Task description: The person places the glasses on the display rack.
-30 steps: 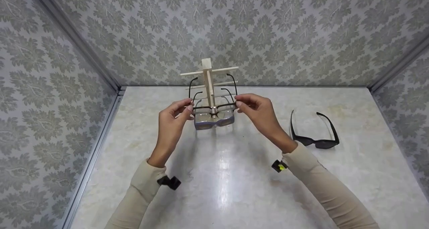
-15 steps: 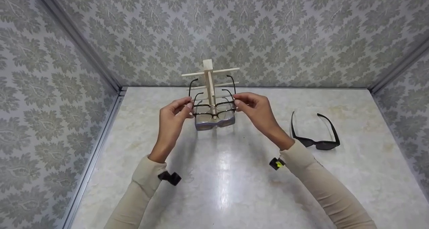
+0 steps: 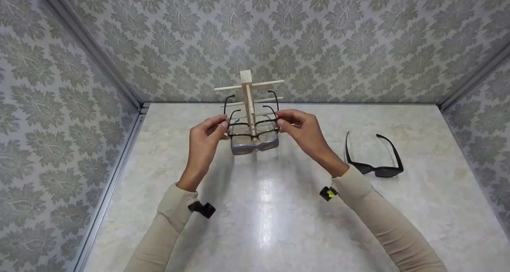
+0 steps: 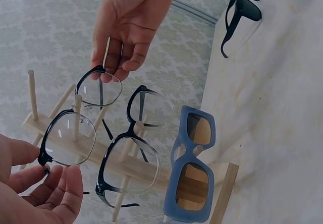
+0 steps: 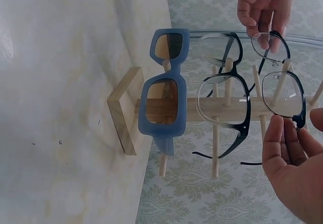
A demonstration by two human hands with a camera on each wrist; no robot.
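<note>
My left hand [image 3: 203, 144] and right hand [image 3: 306, 134] pinch the two sides of a pair of eyeglasses [image 4: 48, 133], near the hinges. These have dark upper rims and thin metal lower rims. Their bridge is at a peg of the wooden display stand [image 3: 246, 77]; whether it bears on the peg cannot be told. Below, a second pair of black-and-clear eyeglasses [image 5: 247, 103] sits on the stand. Lowest on it hang blue sunglasses [image 5: 164, 115] with brown lenses. Both wrist views show fingertips gathered at the top pair's ends.
Black sunglasses [image 3: 386, 171] lie with temples spread on the marbled table [image 3: 263, 208], to the right of the stand. A patterned wall [image 3: 310, 37] stands close behind the stand. Bare pegs [image 3: 269, 82] stick out at its top.
Both hands have shifted slightly with the top eyeglasses, bringing them a little toward the stand and away from the pair below. The right hand has moved a bit left. The other glasses stay put.
</note>
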